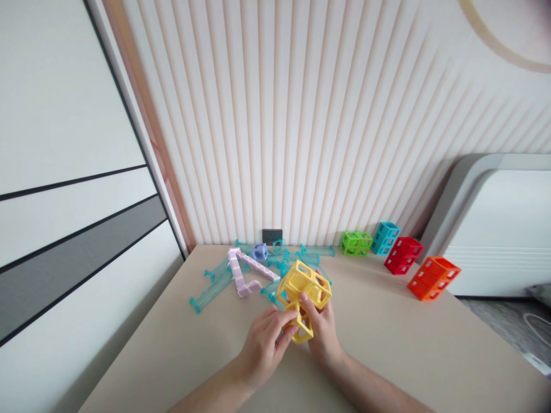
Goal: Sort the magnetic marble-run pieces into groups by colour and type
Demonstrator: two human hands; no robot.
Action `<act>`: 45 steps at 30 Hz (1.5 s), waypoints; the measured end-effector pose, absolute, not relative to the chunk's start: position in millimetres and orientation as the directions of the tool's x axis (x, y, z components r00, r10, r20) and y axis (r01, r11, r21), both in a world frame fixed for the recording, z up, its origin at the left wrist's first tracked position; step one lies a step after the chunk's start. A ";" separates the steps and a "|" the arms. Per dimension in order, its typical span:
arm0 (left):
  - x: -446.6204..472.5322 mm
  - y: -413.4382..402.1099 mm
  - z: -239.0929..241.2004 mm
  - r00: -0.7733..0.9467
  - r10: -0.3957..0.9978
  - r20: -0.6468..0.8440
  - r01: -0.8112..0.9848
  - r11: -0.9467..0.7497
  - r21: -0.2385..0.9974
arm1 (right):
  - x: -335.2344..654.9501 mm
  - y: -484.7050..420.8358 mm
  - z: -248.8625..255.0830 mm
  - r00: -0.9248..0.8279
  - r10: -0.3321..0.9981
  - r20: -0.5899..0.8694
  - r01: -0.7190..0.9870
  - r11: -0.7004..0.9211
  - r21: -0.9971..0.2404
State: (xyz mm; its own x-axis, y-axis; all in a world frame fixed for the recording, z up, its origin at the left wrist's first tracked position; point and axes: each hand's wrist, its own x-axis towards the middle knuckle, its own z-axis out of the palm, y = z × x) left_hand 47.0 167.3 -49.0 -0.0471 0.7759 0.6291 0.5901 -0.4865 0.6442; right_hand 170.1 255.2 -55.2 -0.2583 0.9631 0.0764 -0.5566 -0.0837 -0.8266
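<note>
Between the fingers of 2 hands in the head view, over the pale table (379, 344), is a yellow openwork structure (300, 279). The left hand (263, 339) has thumb and forefinger pinched on its lower cube; the right hand (325, 334) presses a thumb to the near face, its other fingers mostly hidden behind. Just beyond the fingertips lie scattered clear teal pieces (214, 291), some blocked from sight by the structure. Left of the fingers, a lilac jointed strip (238, 275) lies among them, with a violet-blue cube (260, 252) farther off, before a black wall socket (272, 236). Well right of the fingers stand 4 openwork blocks: a green block (356, 244), a blue block (385, 238), a red block (403, 256) and an orange block (433, 279).
</note>
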 end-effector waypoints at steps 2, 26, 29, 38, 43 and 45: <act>48.2 166.8 -45.3 0.013 0.762 0.648 0.645 -0.502 0.576 | 169.6 253.5 -53.1 -0.291 0.956 0.037 -0.579 -0.146 -0.802; 43.8 165.1 -23.7 0.388 0.481 0.786 0.811 -0.583 -0.043 | 172.0 243.8 -48.1 -0.603 0.798 -0.009 -0.465 -0.360 -0.809; 44.7 163.5 -19.5 0.392 0.474 0.789 0.828 -0.555 -0.078 | 171.4 243.8 -46.3 -0.595 0.803 -0.013 -0.459 -0.353 -0.815; 45.7 162.8 -20.6 0.424 0.443 0.790 0.860 -0.469 -0.199 | 169.8 244.5 -43.3 -0.566 0.820 -0.081 -0.423 -0.373 -0.826; 45.7 166.3 -26.0 0.378 0.458 0.804 0.869 -0.476 -0.137 | 168.3 246.4 -42.8 -0.539 0.835 -0.109 -0.429 -0.384 -0.817; 46.3 167.2 -25.2 0.358 0.459 0.813 0.870 -0.481 -0.112 | 168.4 246.0 -42.3 -0.537 0.835 -0.124 -0.432 -0.398 -0.810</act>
State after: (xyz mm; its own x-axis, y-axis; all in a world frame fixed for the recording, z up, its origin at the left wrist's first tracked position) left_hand 46.3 167.2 -25.2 0.3584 0.4588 0.8130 0.8698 -0.4805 -0.1123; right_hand 168.4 246.0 -42.3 -0.5367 0.8346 -0.1238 -0.4317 -0.3977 -0.8096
